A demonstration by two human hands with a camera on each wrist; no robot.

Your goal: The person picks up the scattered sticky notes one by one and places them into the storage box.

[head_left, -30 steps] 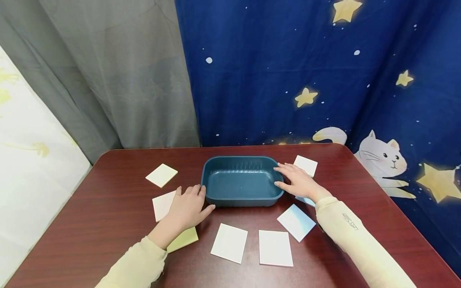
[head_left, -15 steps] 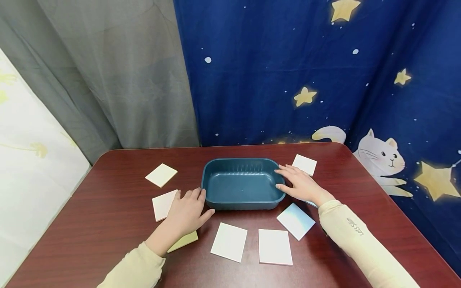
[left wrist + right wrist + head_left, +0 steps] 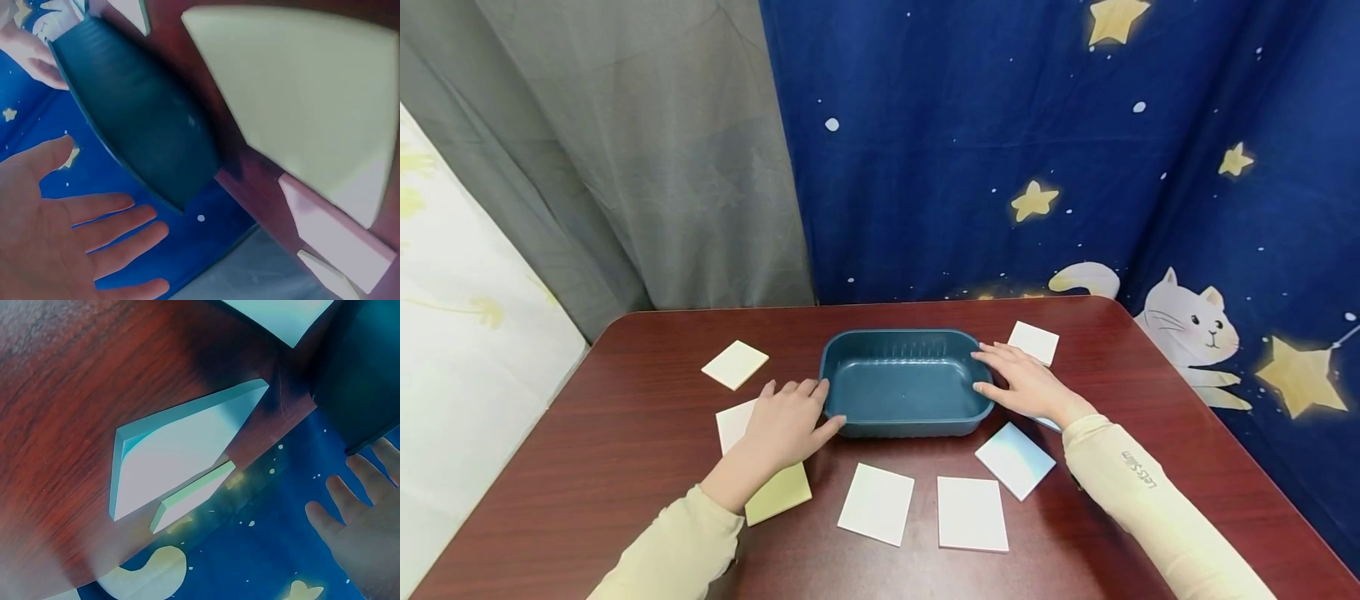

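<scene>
A teal plastic tub point(image 3: 908, 428) stands on the table, its inside bare in the head view. My left hand point(image 3: 786, 421) is at its left side, fingers extended and spread; the left wrist view shows this hand point(image 3: 75, 231) apart from the tub point(image 3: 131, 106). At the opposite end my right hand point(image 3: 1022, 382) lies with straight fingertips at the rim; whether they press it is unclear. Beneath the left wrist sits a yellow-green square pad point(image 3: 778, 495), partly covered. A white pad point(image 3: 732, 423) is half hidden behind the left hand. The right hand mostly hides a bluish pad point(image 3: 1047, 424).
Two white square pads point(image 3: 877, 505) lie in front of the tub, with a blue-and-white pad point(image 3: 1017, 461) to their right. Farther back are a cream pad point(image 3: 735, 365) and another white pad point(image 3: 1033, 342). Curtains point(image 3: 715, 167) hang behind the dark red table point(image 3: 595, 450).
The tub has shifted slightly toward the near edge, and the right hand moved with it. My left hand has risen slightly, uncovering more of the yellow-green pad.
</scene>
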